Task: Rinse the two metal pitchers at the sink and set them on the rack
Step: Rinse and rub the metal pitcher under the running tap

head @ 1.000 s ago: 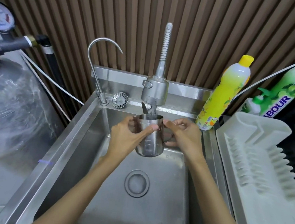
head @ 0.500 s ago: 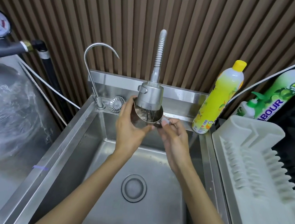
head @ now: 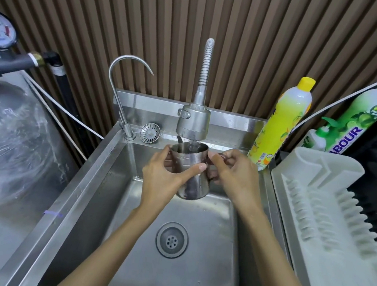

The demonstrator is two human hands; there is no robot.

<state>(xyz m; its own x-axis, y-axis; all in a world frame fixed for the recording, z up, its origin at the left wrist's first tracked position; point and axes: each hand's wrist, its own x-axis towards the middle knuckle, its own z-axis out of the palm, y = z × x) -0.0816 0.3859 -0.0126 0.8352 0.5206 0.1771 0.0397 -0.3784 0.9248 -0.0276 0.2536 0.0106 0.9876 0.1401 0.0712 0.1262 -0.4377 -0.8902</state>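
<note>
Gripping the pitcher (head: 192, 166) round its body, the left hand (head: 166, 175) holds it upright under the tap (head: 192, 122); the right hand (head: 232, 176) curls at its handle, over the sink (head: 101, 192). Rinsing seems under way; a second pitcher is unseen, and the rack (head: 326, 223) awaits both.

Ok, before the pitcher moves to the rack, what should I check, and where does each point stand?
1. Grip: left hand round the pitcher, right hand at its handle: ok.
2. Pitcher upright under the spray head, water falling in: ok.
3. Pitcher emptied: not ok.
4. Rack beside the sink, on the right: ok.
5. Second pitcher located: cannot tell.
</note>
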